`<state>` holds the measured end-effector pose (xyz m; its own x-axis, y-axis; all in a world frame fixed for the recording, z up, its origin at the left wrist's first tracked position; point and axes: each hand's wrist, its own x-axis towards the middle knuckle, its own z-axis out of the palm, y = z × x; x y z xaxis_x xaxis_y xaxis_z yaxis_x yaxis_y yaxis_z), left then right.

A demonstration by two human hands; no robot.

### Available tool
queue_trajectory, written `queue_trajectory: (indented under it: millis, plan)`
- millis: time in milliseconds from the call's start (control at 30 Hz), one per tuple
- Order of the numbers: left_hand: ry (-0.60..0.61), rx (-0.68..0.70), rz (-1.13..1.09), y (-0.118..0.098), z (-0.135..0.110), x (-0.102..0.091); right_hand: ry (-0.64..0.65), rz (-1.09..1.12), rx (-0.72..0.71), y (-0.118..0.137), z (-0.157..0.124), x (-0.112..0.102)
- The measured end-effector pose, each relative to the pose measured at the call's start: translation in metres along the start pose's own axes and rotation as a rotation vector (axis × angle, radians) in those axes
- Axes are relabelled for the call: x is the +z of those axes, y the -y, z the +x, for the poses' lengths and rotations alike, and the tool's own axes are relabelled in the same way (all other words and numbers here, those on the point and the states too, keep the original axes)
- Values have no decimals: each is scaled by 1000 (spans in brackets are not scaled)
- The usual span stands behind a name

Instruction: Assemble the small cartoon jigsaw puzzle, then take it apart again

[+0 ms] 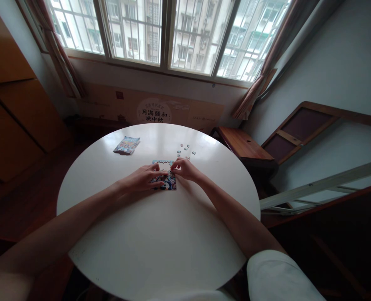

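Note:
A partly assembled jigsaw puzzle (170, 184) lies flat on the white round table (154, 234), its lower part filled with dark, colourful pieces. Pale backing shows through a gap in its upper middle. My left hand (141, 176) rests over the puzzle's left side, fingers spread and touching it. At the upper right edge, my right hand (186, 168) has thumb and forefinger pinched together on a small puzzle piece, mostly hidden by the fingertips. Several loose puzzle pieces (194, 153) are scattered just beyond my right hand.
A colourful printed packet (127, 145) lies on the table's far left. Beyond the right edge stands a wooden stool or bench (243, 144). A folded wooden frame (298, 125) leans against the right wall. Barred windows (163, 33) are ahead, orange-brown cabinets (16, 113) at left.

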<state>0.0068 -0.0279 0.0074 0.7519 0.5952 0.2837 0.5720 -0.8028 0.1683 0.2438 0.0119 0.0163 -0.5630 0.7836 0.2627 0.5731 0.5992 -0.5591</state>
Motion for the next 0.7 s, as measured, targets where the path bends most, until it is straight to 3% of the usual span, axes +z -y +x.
queue_trajectory:
  millis: [700]
  plan:
    - [9, -3, 8, -4, 0, -5, 55, -50, 185, 2, 2, -8]
